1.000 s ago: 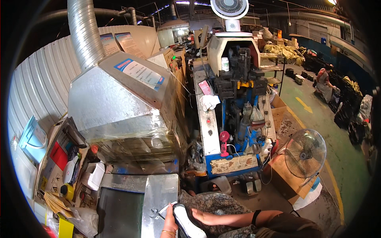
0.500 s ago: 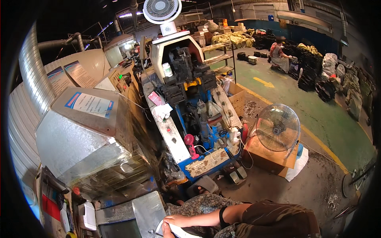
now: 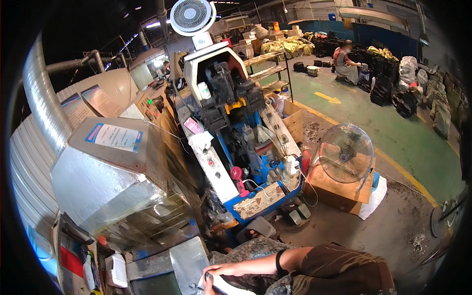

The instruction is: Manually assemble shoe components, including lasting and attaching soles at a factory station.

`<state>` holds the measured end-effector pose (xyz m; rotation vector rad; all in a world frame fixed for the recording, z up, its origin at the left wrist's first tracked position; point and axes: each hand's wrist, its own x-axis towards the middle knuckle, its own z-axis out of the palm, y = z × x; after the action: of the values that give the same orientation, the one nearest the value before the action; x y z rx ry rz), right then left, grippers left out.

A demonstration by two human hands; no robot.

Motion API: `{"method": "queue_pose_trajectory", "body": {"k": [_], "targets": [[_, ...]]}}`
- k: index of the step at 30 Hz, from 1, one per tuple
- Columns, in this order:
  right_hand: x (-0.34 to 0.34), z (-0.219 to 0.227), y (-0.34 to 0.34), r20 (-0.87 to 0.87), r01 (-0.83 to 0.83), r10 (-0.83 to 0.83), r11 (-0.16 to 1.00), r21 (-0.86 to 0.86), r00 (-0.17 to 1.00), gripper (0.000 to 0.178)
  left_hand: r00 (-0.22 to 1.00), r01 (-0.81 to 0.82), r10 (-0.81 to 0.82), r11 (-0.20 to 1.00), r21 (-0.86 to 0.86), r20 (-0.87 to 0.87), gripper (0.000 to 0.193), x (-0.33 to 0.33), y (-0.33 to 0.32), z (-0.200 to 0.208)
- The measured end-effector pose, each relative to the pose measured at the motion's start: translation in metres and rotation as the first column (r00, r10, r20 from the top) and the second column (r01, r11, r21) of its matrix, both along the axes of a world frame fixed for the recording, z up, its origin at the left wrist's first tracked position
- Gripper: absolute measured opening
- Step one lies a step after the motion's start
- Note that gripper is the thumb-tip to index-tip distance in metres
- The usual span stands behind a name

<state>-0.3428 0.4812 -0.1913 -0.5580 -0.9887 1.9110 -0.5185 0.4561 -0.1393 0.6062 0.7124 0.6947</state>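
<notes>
And here we are, both hands down at the lower edge, together on one white shoe part (image 3: 230,287), its outline partly cut off by the frame. The right hand (image 3: 225,269) comes across from the right, black band (image 3: 280,264) at the wrist, fingers bent over the upper-left end of the piece. The left hand (image 3: 209,286) is in from below, thumb up against that same end, and its fingers look clenched on the edge, though most of that hand is out of sight.

Now the key line: the long axis slants from the fingertips down to the right, running under the right palm and out along the lower edge. Most of its visible length lies to the right of the left thumb and just below the right hand. Which hand is nearer? Neither; both are touching the upper-left end.

Just beyond the right fingers, patterned cloth (image 3: 246,250) over the lap. Just left of the fingertips, a bare metal plate (image 3: 189,265), and farther left a dark belt (image 3: 157,286). Well ahead of the fingers, a pink handheld fan (image 3: 238,180) stands at the near end of the blue-framed press (image 3: 231,191).
</notes>
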Motion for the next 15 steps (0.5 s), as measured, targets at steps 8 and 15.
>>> {"method": "queue_pose_trajectory", "body": {"k": [8, 15], "targets": [[-0.028, 0.010, 0.016, 0.335, 0.181, -0.201, 0.979, 0.091, 0.920, 0.056, 0.937, -0.293, 0.282, 0.956, -0.023, -0.207, 0.047, 0.034, 0.013, 0.016], [-0.020, 0.013, 0.019, 0.252, 0.208, -0.218, 0.976, 0.065, 0.943, 0.055, 0.934, -0.098, 0.181, 0.959, 0.266, -0.309, 0.055, 0.051, -0.002, 0.066]]}}
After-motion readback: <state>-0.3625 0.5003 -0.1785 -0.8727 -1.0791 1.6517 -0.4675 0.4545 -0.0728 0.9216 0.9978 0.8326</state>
